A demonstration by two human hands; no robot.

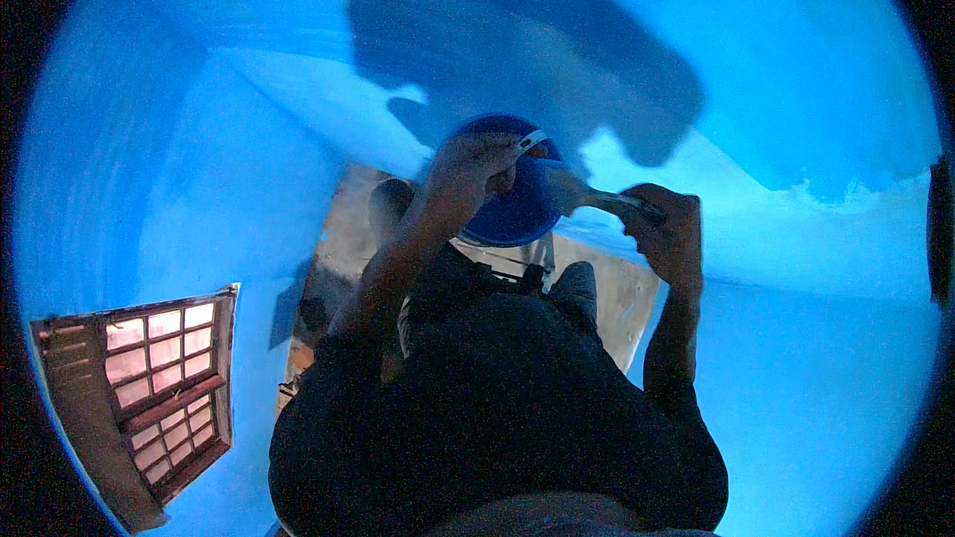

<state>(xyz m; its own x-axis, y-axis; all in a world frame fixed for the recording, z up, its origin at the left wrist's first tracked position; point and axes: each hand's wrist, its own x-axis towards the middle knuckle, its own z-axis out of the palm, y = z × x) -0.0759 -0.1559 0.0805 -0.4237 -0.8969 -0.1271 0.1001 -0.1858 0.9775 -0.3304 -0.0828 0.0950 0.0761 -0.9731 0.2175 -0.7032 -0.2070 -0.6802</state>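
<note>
My right hand (668, 234) is closed round the handle of a paintbrush (619, 203). The brush points left, its pale, blurred bristle end over the right side of a round blue bucket (509, 229). Over the bucket's left side, my left hand (473, 177) is closed on a pale narrow piece (530, 141) with a dark spot, whose kind I cannot make out. A small orange-brown patch shows just below that piece. The bucket sits in front of my body between both hands, and my left hand hides part of its rim and inside.
Blue walls (826, 368) surround me, with uneven lighter and darker areas. A large dark shadow (527, 40) falls on the wall ahead. At lower left is a multi-paned window (164, 353) with a brown frame. Below me lies a greyish-brown floor (343, 224).
</note>
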